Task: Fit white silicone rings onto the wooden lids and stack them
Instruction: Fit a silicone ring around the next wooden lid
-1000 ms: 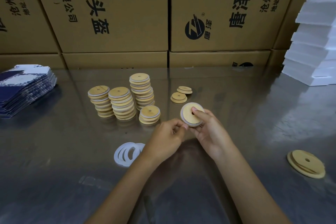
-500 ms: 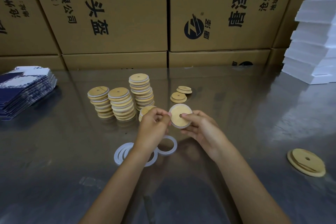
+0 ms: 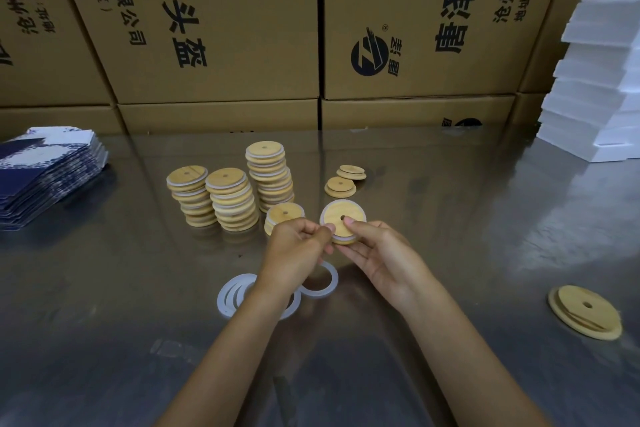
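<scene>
Both hands meet above the centre of the counter (image 3: pixel 450 218) and hold one wooden lid (image 3: pixel 341 218) between them. The right hand (image 3: pixel 381 256) grips the lid from 4 o'clock, thumb laid on its top face beside the centre hole, fingers curled beneath. The left hand (image 3: pixel 298 246) pinches the lid's edge at 9 o'clock with thumb and forefinger. A white silicone ring (image 3: pixel 323 213) shows as a pale band around the lid's rim; whether it is fully seated cannot be told.

At 11 o'clock from the held lid stand three stacks of ringed lids (image 3: pixel 228 198), close together, the rearmost the tallest. A short stack (image 3: pixel 284 215) stands just in front of them, partly hidden behind the left hand's knuckles. At 12 o'clock lie two bare lids (image 3: pixel 341 185), touching. Loose silicone rings (image 3: pixel 235 295) lie flat on the counter under the left wrist, at 7 o'clock from the held lid, overlapping one another. A further bare lid pile (image 3: pixel 585 312) lies well apart at 4 o'clock.

Cardboard cartons (image 3: pixel 225 28) line the far edge. Blue printed packets (image 3: pixel 45 177) are stacked at 9 o'clock; white foam slabs (image 3: pixel 595 97) at 2 o'clock.
</scene>
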